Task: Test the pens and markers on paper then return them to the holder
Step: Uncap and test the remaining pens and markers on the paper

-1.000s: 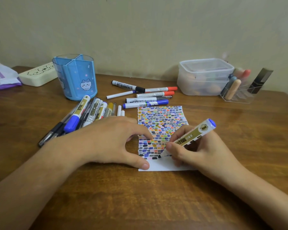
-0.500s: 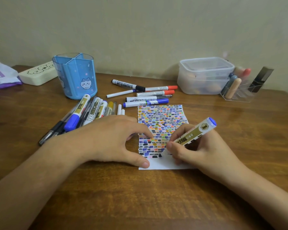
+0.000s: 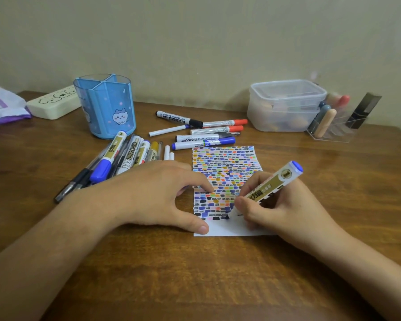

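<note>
Right hand (image 3: 285, 205) is pinching a blue-capped marker (image 3: 271, 186), tip down on the paper (image 3: 227, 177) right at the bottom row of colour dabs. Left hand (image 3: 153, 193) is spread out, with forefinger and thumb pressing on the sheet's left edge. The blue holder (image 3: 105, 105) sits back left on the counter (image 3: 195, 274), a pile of pens (image 3: 123, 158) in front of it and more markers (image 3: 204, 133) just behind the paper.
</note>
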`<state>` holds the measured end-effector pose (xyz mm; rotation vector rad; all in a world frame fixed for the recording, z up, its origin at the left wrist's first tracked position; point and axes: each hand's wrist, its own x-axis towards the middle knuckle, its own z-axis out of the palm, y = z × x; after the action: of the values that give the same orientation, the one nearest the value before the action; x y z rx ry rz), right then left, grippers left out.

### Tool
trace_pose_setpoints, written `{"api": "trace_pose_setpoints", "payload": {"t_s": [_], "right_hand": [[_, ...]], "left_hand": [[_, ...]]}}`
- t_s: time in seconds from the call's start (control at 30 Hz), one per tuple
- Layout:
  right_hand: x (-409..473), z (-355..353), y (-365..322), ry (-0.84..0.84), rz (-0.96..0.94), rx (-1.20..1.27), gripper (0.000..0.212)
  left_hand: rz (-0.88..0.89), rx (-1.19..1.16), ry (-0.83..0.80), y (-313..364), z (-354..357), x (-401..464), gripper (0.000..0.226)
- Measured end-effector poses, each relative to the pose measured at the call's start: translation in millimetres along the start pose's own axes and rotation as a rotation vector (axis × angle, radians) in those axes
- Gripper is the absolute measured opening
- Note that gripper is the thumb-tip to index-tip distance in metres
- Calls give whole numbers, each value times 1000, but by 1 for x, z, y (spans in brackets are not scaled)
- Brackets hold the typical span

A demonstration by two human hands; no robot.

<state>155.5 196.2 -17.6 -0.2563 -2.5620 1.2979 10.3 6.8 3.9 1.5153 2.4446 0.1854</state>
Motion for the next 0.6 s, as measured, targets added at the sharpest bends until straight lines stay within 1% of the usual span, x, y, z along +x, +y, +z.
{"api": "trace_pose_setpoints", "payload": {"t_s": [0.13,0.23,0.33,0.5,0.6], "right_hand": [[-1,0,0,-22,-10,75,13],[-1,0,0,-41,-24,35,12],[1,0,3,-15,-21,-12,15],[0,-1,3,-35,-26,67,15],[1,0,3,-32,-35,29,13]], "left_hand": [[13,-1,2,0,0,0,70],[9,1,7,-1,0,0,69],[10,-5,26,-2,2,0,69],[8,-10,22,-2,1,0,68],[5,-1,17,-2,1,0,68]]}}
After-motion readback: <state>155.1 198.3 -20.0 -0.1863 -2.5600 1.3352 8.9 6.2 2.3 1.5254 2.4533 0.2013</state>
